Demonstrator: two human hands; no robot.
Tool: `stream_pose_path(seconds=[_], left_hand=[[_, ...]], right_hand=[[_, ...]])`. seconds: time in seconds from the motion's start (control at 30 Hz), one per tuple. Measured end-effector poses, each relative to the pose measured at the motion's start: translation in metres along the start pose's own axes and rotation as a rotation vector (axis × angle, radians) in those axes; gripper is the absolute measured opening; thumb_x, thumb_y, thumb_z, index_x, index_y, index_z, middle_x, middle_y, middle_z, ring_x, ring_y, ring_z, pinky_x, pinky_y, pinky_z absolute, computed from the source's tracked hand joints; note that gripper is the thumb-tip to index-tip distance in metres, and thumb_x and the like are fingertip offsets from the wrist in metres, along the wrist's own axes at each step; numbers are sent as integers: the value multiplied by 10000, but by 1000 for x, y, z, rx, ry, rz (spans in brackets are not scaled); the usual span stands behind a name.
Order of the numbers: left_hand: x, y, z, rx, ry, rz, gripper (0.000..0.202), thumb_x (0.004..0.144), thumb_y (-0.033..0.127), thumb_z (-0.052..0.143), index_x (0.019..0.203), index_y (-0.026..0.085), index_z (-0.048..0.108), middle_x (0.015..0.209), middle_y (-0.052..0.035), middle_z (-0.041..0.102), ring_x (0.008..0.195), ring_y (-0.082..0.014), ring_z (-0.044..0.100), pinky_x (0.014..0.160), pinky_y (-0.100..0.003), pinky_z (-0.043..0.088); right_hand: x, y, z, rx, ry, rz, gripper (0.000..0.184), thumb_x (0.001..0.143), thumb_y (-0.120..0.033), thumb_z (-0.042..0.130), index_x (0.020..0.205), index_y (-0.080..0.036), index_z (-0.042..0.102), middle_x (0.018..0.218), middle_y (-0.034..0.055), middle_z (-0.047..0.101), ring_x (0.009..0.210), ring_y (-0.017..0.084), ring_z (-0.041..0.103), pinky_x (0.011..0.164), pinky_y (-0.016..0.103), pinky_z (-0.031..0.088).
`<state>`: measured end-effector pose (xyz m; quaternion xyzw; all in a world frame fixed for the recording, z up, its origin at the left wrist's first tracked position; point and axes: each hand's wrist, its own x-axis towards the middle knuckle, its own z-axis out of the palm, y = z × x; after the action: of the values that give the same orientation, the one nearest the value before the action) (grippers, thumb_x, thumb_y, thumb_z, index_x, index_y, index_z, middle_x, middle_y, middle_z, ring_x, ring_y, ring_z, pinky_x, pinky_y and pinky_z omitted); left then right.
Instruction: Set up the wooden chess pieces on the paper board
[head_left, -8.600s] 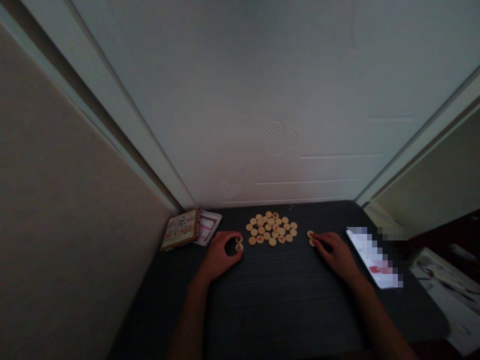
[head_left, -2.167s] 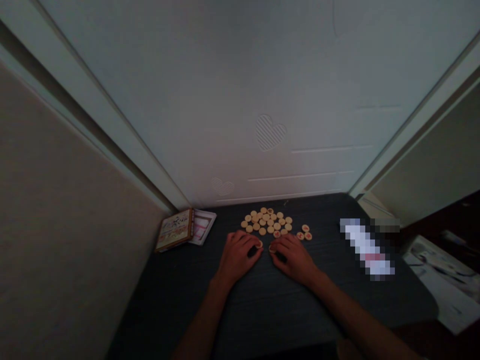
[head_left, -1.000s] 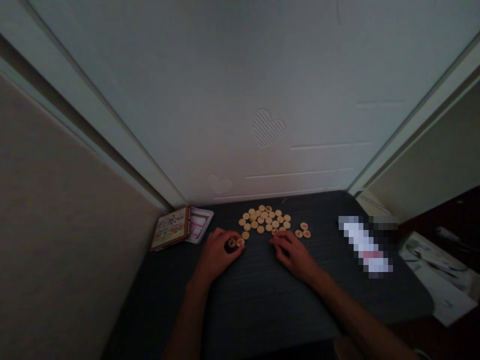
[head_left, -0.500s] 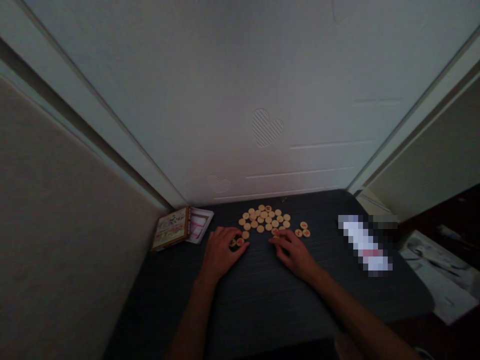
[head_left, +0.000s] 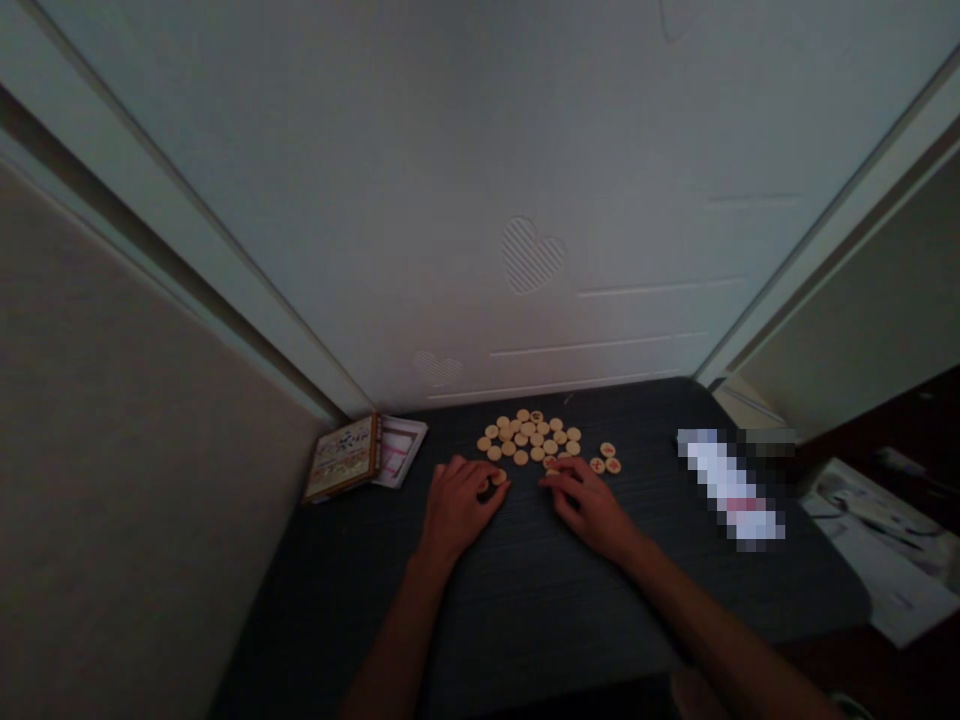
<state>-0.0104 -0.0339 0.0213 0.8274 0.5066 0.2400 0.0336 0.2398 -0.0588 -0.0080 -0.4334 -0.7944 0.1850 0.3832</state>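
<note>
Since I am looking straight down at the table (head_left: 525, 620), my left grip (head_left: 457, 510) sits curled just to the near left of a heap of round wooden xiangqi pieces (head_left: 529, 438). Its fingertips are closed over one pale piece (head_left: 499, 478), which shows only as a sliver past my thumb, and I cannot see whether another lies under the palm. My right grip (head_left: 592, 505) rests at the near edge of the heap, its fingers (head_left: 559, 475) touching or just beside a red-marked piece (head_left: 551, 463). I cannot tell whether that grip is clenched on anything or simply lying there. Three more pieces (head_left: 605, 458) sit apart to the right of the heap. Far off to the left, a flat patterned box (head_left: 341, 458) lies beside a white card (head_left: 400, 450), and to the right lies a phone (head_left: 731, 490), its screen pixelated beyond reading. The marks on most pieces are too dark and small to make out.
</note>
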Motion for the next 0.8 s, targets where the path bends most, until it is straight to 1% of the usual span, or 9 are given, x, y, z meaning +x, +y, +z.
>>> stream_pose_path(seconds=[0.07,0.17,0.27,0.33,0.43,0.57,0.7,0.8], left_hand=[[0,3,0,-45,-19,50,104,934,328,651,994,259,700,1022,-30,768,952,-258,641,841,-426,436],[-2,11,2,-132,10,111,93,931,278,639,1007,259,691,1065,-36,749,990,-246,661,910,-438,472],[-4,18,7,-231,58,126,123,921,251,640,1036,260,682,1090,-50,721,1002,-231,676,918,-414,521],[-6,22,12,-295,67,126,154,918,224,631,1061,260,677,1108,-56,702,1011,-217,677,910,-385,548],[-7,25,18,-363,32,129,185,917,175,608,1069,255,677,1134,-61,681,1030,-204,674,908,-359,567],[-7,27,21,-402,-18,140,222,908,128,597,1070,253,682,1160,-59,669,1066,-201,667,929,-358,563],[-7,28,21,-428,-61,128,262,914,115,596,1116,258,683,1190,-55,665,1085,-197,664,958,-362,556],[-8,29,23,-452,-81,118,284,919,121,595,1142,271,685,1222,-54,665,1109,-204,667,974,-374,560]], right_hand=[[0,-1,0,8,15,5,318,940,-124,557,1196,-270,677,1273,101,581,1181,224,635,1032,410,543],[1,-1,0,14,56,10,320,930,-125,567,1192,-273,674,1241,97,604,1153,220,649,998,400,563],[2,0,0,17,94,7,330,919,-117,574,1185,-284,676,1220,87,631,1145,222,656,988,407,569],[3,2,0,24,112,12,322,928,-119,563,1177,-287,680,1216,83,649,1155,223,655,997,415,564],[4,3,0,52,132,15,282,956,-137,542,1158,-277,680,1172,75,688,1131,218,668,998,415,564],[3,4,1,70,163,36,228,983,-200,546,1157,-265,678,1122,66,731,1059,212,701,954,397,583],[2,3,-1,81,185,94,197,976,-265,586,1137,-261,699,1077,53,764,978,209,732,892,371,605],[1,1,-5,80,218,134,182,968,-300,608,1108,-269,719,1069,47,778,964,215,744,872,363,612]])
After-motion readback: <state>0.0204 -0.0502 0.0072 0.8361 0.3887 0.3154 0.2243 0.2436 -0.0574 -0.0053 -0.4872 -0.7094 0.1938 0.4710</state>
